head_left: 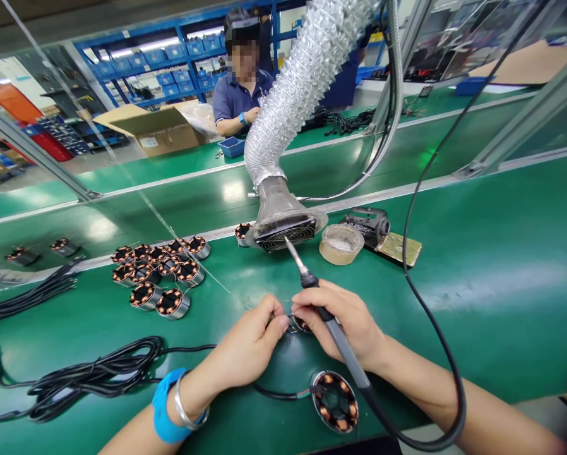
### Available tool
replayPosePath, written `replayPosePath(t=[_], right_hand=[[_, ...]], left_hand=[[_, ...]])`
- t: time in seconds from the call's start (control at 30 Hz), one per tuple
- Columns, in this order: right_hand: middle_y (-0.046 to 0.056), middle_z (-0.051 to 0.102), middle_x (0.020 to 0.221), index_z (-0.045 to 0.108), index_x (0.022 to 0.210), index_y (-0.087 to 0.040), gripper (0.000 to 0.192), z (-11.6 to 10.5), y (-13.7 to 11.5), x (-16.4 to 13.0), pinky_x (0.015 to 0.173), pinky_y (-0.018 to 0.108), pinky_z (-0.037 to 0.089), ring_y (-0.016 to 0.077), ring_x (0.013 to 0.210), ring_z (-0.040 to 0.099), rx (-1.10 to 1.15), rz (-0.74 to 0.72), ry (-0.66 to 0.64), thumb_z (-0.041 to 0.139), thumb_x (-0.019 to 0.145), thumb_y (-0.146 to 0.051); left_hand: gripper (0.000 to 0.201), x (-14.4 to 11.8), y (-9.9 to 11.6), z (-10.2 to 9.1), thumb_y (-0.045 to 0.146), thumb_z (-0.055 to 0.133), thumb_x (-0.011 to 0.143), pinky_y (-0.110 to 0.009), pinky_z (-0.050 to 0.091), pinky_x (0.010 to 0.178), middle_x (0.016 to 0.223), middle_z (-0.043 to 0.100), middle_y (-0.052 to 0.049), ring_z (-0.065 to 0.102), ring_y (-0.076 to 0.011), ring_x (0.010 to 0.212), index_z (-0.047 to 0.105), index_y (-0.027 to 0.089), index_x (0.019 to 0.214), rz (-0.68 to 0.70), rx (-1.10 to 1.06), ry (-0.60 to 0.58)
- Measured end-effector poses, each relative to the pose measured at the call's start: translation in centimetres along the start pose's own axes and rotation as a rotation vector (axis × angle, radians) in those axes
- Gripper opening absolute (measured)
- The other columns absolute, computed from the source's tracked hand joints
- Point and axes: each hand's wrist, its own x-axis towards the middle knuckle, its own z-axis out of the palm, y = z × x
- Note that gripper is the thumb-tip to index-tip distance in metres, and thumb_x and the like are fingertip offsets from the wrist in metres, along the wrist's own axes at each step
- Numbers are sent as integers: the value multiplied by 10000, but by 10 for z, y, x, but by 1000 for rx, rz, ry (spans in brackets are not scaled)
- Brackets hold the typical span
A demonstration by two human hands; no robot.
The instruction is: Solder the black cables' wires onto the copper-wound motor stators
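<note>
Head view shows my left hand (pixel 250 344) pinching the small stator (pixel 300 324) steady while my right hand (pixel 347 325) grips the soldering iron (pixel 321 303), tip best kept clear of the windings.

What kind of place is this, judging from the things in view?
Probably an electronics assembly factory: a soldering iron in the right hand, a fume extraction hose over the green bench, and many copper-wound motor stators laid out.

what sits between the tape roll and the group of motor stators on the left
In the head view, the fume extractor hood with one stator beside it sits between the tape roll and the stator group.
</note>
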Motion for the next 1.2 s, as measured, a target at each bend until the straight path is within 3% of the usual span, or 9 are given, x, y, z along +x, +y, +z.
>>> replayPosePath(t=[0.1,0.2,0.3,0.53,0.67,0.77,0.93,1.2], right_hand=[[38,675,810,572,1085,-173,260,1,1,-1,599,266,510,138,643,566,4,-29,-42,580,855,-52],[22,654,744,597,1030,-184,226,6,0,-2,575,257,496,130,612,552,-22,-59,0,565,863,-36],[13,651,716,614,989,-196,198,12,0,-3,569,254,490,127,602,559,-18,-17,47,574,864,-48],[24,728,790,641,1021,-207,229,13,4,-3,571,262,509,131,597,582,-72,8,89,616,849,-58],[34,745,914,604,1206,-223,403,-2,-1,-7,613,268,550,140,688,650,-13,76,80,549,865,-15],[22,721,856,544,1327,-238,486,-15,-8,-8,607,278,553,147,692,649,2,128,102,556,873,-65],[35,646,741,692,1085,-217,275,-26,-11,-8,511,303,472,156,601,563,34,206,150,585,841,-151],[31,682,750,690,925,-212,166,-24,-5,-12,486,290,435,144,569,550,79,282,214,597,806,-144]], left_hand=[[304,4,-6,1,464,427,962,-217,303,548,690,389,55,333,-97,601,422,196,817,-46,-283,-47],[368,6,-10,3,546,522,891,-194,148,420,590,280,105,174,-65,469,386,212,814,-160,-624,-126],[389,8,-11,4,544,602,834,-191,60,388,535,229,130,96,-49,430,394,216,809,-229,-785,-132],[259,19,-13,5,386,606,798,-165,92,359,465,227,138,117,-30,384,434,204,733,-247,-747,69],[187,27,-17,4,341,581,759,-167,93,346,433,236,140,121,-31,361,453,208,732,-269,-722,151],[185,30,-18,3,344,580,747,-172,86,346,421,229,143,116,-33,354,452,212,729,-274,-722,146],[179,30,-17,5,325,568,767,-170,127,380,456,246,130,152,-28,371,462,195,706,-224,-636,151],[139,29,-21,5,293,516,813,-193,180,425,461,244,125,178,-42,380,492,191,721,-170,-525,161]])
